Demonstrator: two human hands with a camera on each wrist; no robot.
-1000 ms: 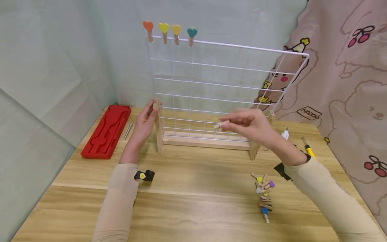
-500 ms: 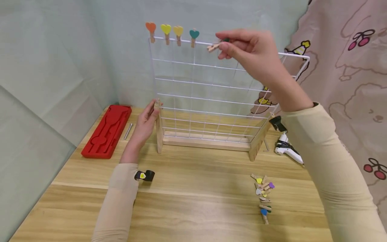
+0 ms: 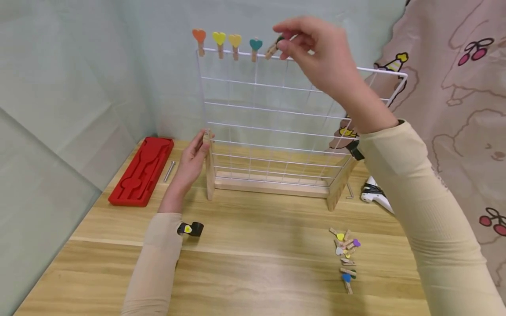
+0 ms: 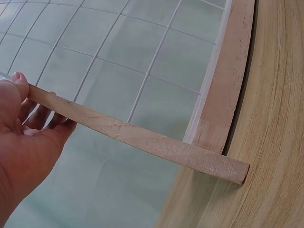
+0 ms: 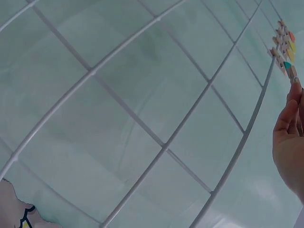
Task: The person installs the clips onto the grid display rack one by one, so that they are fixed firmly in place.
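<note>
My right hand (image 3: pixel 322 55), nearly closed, pinches one clothespin (image 3: pixel 271 49) at the rack's (image 3: pixel 270 185) top bar (image 3: pixel 379 71), where four heart clips (image 3: pixel 219 38) sit; my left hand (image 3: pixel 191 160) grips the rack's left post (image 3: pixel 210 175).

Cloth-walled craft space, wooden table (image 3: pixel 253 272), cartoon-print drape (image 3: pixel 462 136), hex key (image 3: pixel 349 190)

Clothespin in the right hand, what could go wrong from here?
Held at a slant in the right hand, the clothespin could miss the top bar or clip crooked. It might bump the teal-heart pin close by. Pushing could rock the wire rack if the left hand lets go of the wooden post.
</note>
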